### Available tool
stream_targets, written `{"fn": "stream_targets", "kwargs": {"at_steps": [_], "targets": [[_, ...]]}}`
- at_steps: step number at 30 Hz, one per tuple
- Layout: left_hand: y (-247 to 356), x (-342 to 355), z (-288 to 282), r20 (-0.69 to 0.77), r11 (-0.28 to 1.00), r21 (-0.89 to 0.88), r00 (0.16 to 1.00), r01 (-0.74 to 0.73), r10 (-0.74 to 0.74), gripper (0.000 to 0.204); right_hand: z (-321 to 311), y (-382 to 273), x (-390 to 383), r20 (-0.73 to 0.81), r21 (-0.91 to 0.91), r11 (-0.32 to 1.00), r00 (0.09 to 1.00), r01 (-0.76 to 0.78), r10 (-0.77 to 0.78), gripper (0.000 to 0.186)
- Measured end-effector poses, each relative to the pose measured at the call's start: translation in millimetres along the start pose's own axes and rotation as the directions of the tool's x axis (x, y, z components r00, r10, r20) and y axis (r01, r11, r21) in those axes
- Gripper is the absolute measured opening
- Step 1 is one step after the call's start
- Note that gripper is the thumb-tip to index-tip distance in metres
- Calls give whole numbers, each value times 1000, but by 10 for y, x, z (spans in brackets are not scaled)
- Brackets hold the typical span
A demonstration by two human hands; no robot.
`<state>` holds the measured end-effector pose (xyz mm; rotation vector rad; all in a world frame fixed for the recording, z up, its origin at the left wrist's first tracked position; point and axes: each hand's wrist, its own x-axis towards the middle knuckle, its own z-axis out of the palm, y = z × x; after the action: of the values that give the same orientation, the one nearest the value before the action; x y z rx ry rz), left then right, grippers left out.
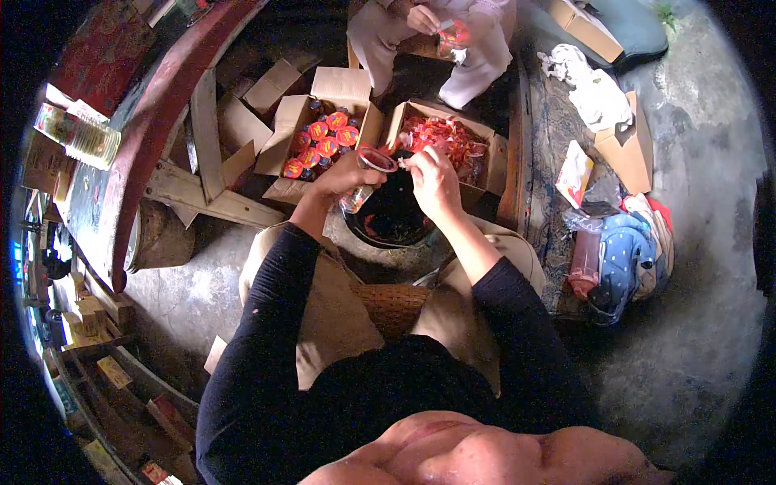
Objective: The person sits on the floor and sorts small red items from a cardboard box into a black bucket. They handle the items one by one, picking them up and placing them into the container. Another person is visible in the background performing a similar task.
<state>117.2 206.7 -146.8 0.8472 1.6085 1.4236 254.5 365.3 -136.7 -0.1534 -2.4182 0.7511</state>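
Over a dark round tub between my knees, my left hand is wrapped round a clear plastic cup with a reddish rim. The cup is tilted, its rim turned toward my right hand. My right hand is close beside that rim, thumb and fingers pinched on a small pale piece that I cannot make out. Just beyond my left hand stands an open cardboard box of containers with round red-and-yellow lids. Past my right hand, another cardboard box holds a heap of red scraps.
Across from me sits a person handling a clear container with red on it. A wooden bench runs along the left. At right lie a white cloth, a cardboard piece and a blue dotted cloth.
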Motion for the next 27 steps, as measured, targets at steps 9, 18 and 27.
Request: {"fn": "stream_targets", "kwargs": {"at_steps": [9,18,27], "targets": [[-184,24,-15,-35,887,396,961,-240,275,49,-57,294,-4,111,421,854,952,-306,286,9],[-184,65,113,-125,905,364,951,-220,281,64,-170,154,71,433,587,473,748,-657,502,7],[-109,54,185,-53,939,276,972,-207,229,79,-61,249,59,545,627,285,669,-725,506,15]]}}
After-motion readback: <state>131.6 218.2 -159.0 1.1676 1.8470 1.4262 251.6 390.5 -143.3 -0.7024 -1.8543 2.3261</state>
